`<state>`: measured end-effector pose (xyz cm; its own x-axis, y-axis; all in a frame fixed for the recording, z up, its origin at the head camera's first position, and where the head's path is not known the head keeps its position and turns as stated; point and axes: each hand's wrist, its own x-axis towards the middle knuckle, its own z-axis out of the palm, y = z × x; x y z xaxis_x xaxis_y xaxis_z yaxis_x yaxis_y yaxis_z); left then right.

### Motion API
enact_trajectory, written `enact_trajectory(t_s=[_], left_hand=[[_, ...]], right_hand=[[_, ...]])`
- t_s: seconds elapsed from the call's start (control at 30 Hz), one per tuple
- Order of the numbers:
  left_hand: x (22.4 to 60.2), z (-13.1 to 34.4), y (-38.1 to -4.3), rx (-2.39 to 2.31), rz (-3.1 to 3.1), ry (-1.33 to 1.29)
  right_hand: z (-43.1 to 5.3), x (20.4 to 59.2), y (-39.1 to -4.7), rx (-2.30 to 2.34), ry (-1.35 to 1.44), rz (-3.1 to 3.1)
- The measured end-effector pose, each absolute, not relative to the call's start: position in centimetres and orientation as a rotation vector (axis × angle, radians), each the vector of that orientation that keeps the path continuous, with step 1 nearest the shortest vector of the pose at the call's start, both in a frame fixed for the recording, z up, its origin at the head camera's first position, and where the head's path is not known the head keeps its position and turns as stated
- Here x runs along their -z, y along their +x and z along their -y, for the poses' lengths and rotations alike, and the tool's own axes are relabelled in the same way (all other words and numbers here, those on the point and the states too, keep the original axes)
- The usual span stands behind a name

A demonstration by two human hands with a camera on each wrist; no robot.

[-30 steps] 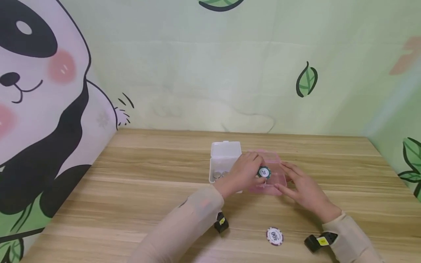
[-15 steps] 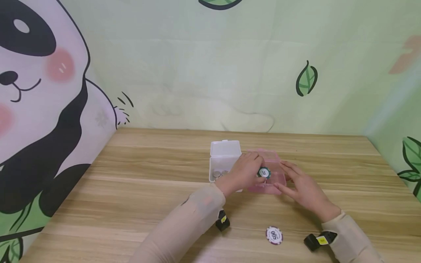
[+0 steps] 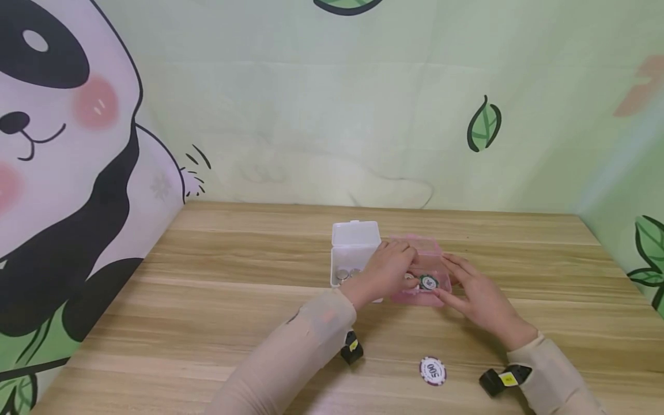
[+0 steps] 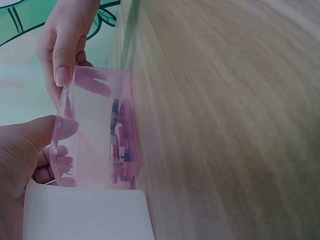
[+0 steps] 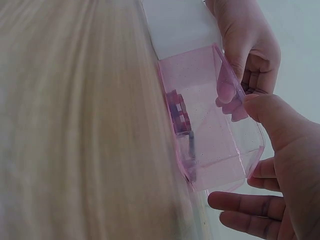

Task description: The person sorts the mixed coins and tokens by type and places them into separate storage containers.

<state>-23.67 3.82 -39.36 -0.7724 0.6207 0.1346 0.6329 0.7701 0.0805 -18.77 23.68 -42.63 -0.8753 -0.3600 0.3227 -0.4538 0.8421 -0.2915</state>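
A see-through pink plastic box [image 3: 440,297] stands with its lid raised, holding several poker chips, among them a green-edged poker chip [image 3: 429,282] near its front right corner. My left hand [image 3: 388,270] reaches over its left side, thumb and fingertips dipping inside with no chip between them in the left wrist view. The chips [image 4: 118,145] lie low in the box below those fingers. At the right end my right hand [image 3: 485,302] holds the box, thumb at the front rim [image 5: 255,102] and fingers along the right side.
An open white box [image 3: 337,256] with several silvery coins [image 3: 343,275] touches or nearly touches the pink box on its left, partly hidden by my left hand. A purple-edged 500 poker chip [image 3: 433,370] lies on the wooden table [image 3: 249,323] nearer me. Behind is a printed cloth wall [image 3: 290,115].
The green-edged chip has left my left fingertips and dropped slightly right and down to the bottom of the pink box. My right hand stays in place on the box.
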Motion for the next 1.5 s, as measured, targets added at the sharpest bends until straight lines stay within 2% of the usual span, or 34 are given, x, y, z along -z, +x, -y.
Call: enact_trajectory(t_s=[0.77,1.23,1.5], left_hand=[[38.2,-3.1,-23.1,0.173,2.812,-1.013],[36.8,-2.8,-20.3,0.101,2.587,-1.103],[37.2,-2.6,-17.9,0.086,2.550,-1.197]], right_hand=[[-23.5,42.5,-18.8,-0.550,0.636,2.764],[-23.8,42.5,-18.8,-0.562,0.632,2.769],[-23.6,42.4,-18.7,-0.568,0.645,2.770]])
